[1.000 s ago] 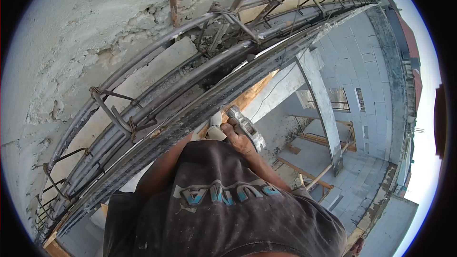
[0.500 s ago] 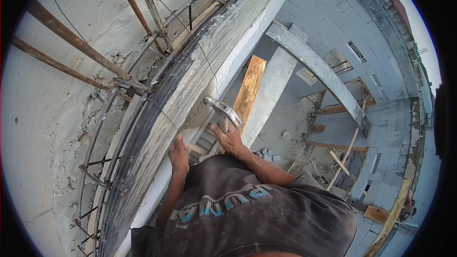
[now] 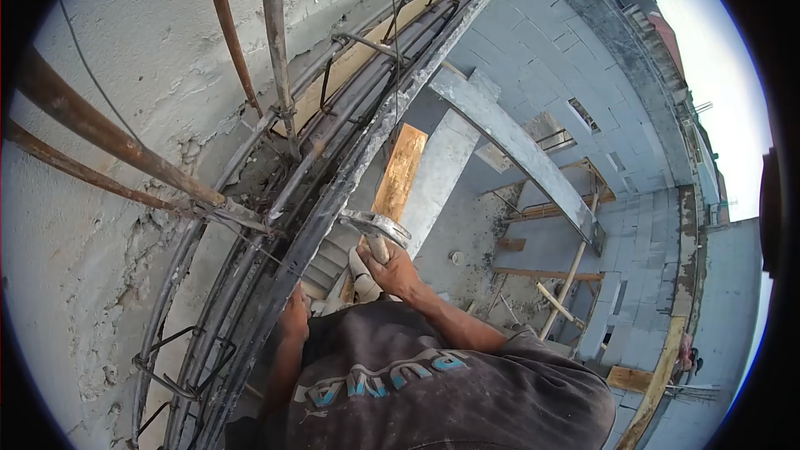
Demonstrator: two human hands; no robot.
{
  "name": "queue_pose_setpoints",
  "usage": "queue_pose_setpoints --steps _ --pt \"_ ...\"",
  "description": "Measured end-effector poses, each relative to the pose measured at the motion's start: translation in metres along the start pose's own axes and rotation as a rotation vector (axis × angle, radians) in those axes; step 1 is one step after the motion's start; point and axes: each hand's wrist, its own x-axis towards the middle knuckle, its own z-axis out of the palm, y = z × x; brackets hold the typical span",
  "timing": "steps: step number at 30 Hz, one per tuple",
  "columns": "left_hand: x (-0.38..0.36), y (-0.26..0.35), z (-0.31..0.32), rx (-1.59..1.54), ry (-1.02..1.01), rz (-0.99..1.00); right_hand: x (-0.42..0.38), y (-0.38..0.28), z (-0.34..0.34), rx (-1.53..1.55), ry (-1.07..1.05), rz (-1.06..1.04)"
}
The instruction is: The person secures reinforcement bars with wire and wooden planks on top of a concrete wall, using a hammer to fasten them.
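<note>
My right hand (image 3: 395,272) is wrapped around the handle of a claw hammer (image 3: 379,229), its worn metal head raised above my fist. Close against the inner side of the long formwork board (image 3: 337,192) is my left hand (image 3: 294,315), fingers drawn together and partly hidden; what they hold, if anything, I cannot tell. Along the other side of that board runs a cage of steel reinforcing bars (image 3: 310,154) tied with stirrups.
Rusty upright bars (image 3: 125,137) rise by the rough concrete wall (image 3: 75,275) on the left. Below lie an orange-brown plank (image 3: 401,173) and a grey panel (image 3: 446,162). A curved board (image 3: 521,146) spans the room. Grey block walls (image 3: 637,237) and wooden poles (image 3: 564,287) stand right.
The view has tilted, showing more of the rebar cage and less of the board's face. The hammer and both hands appear lower and further left, with the hammer still in my right hand.
</note>
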Motion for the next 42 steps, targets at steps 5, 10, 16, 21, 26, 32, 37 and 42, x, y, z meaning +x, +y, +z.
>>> queue_pose_setpoints --steps 5,10,16,21,26,32,37,42 --pt "-0.021 0.06 0.031 -0.148 0.015 -0.095 0.0 -0.006 -0.005 -0.015 -0.043 0.002" --pt "-0.001 0.028 0.024 -0.098 0.028 -0.076 0.001 -0.002 -0.007 -0.138 0.032 -0.015" --pt "-0.021 0.061 0.034 -0.113 -0.017 -0.04 0.0 -0.01 -0.011 -0.127 0.031 -0.005" --pt "-0.021 0.071 0.036 -0.145 -0.197 0.014 -0.005 0.014 0.003 0.091 -0.081 -0.037" --pt "-0.038 0.081 0.04 -0.447 -0.317 -0.127 -0.027 0.021 0.028 0.151 -0.16 -0.154" --pt "-0.041 0.087 0.049 -0.807 -0.382 -0.102 -0.035 0.03 0.054 0.209 -0.15 -0.271" --pt "-0.032 0.083 0.054 -0.848 -0.392 -0.069 -0.039 0.052 0.066 0.187 -0.244 -0.062" --pt "-0.038 0.089 0.044 -0.406 -0.226 0.048 -0.045 0.053 0.065 0.258 -0.142 -0.027"
